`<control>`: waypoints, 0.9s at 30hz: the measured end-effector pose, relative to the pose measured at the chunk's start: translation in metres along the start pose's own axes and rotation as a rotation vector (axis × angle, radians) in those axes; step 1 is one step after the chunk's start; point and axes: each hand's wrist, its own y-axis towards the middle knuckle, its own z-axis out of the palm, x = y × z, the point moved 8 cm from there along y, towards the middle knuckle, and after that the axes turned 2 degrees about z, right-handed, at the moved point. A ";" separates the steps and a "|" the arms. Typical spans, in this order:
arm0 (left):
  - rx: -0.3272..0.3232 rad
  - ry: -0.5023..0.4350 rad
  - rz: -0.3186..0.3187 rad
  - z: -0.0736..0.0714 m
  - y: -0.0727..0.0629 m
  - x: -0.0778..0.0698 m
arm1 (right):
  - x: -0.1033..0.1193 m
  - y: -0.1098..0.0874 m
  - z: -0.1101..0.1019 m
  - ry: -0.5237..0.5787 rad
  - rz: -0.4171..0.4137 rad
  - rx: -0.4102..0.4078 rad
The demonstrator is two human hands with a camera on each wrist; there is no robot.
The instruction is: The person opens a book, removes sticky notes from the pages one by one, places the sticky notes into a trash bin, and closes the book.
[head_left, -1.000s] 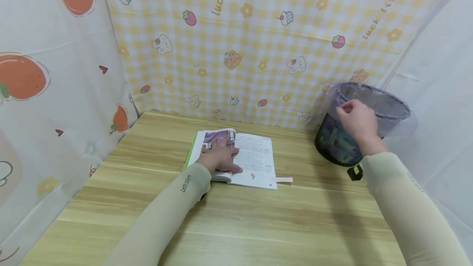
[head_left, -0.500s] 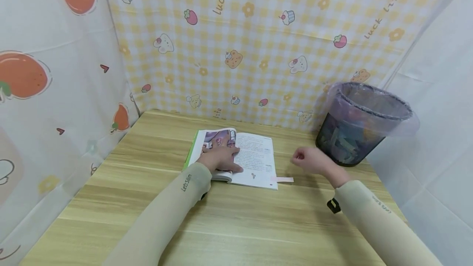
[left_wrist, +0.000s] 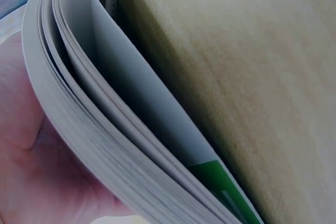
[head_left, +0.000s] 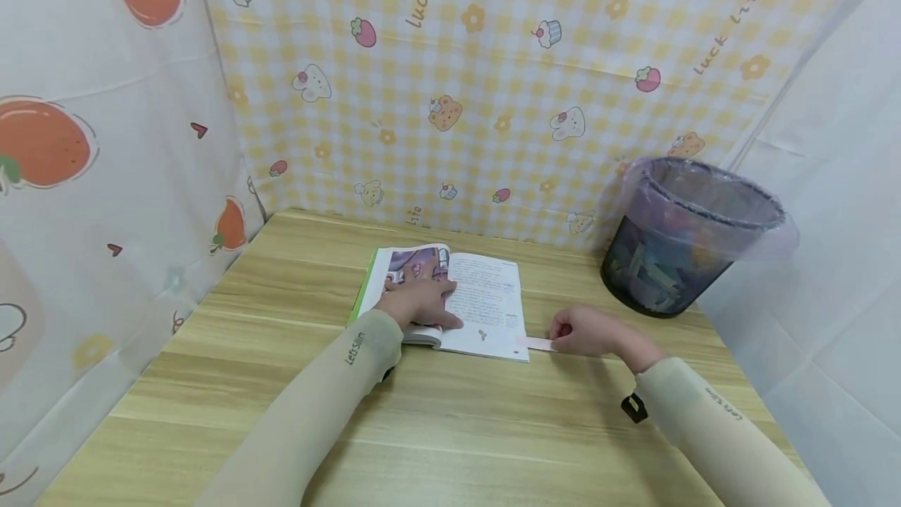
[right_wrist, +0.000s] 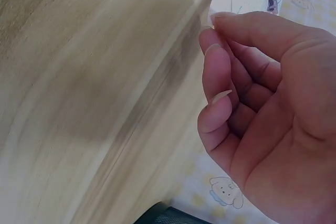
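An open book (head_left: pixel 486 288) lies on the wooden table, a photo on its left page and printed text on the right. My left hand (head_left: pixel 418 302) presses flat on the left page with fingers spread. In the left wrist view the book's curved page edges (left_wrist: pixel 121 150) show beside that hand. A pale pink paper strip (head_left: pixel 538 343) sticks out from the lower right edge of the right page. My right hand (head_left: pixel 594 331) pinches the strip's outer end between thumb and forefinger. Up close in the right wrist view, the fingertips (right_wrist: pixel 220 20) meet and the other fingers are curled.
A black mesh waste bin (head_left: pixel 637 268) with a translucent purplish liner stands at the table's back right, with scraps inside. A yellow checked curtain (head_left: pixel 507 155) hangs behind the table; white sheets (head_left: pixel 141 202) close off both sides.
My right hand has come from over the bin, down and left to the pink strip, and now pinches its end. My left hand and the book have stayed still.
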 end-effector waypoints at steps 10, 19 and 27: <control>0.006 0.010 -0.023 0.006 0.015 0.008 | 0.003 -0.005 -0.006 0.018 -0.031 -0.011; -0.017 0.008 0.034 0.010 0.020 0.009 | -0.005 -0.011 -0.009 0.041 -0.036 -0.018; -0.011 0.003 0.026 0.003 0.005 0.003 | -0.013 -0.027 -0.070 0.053 0.039 -0.202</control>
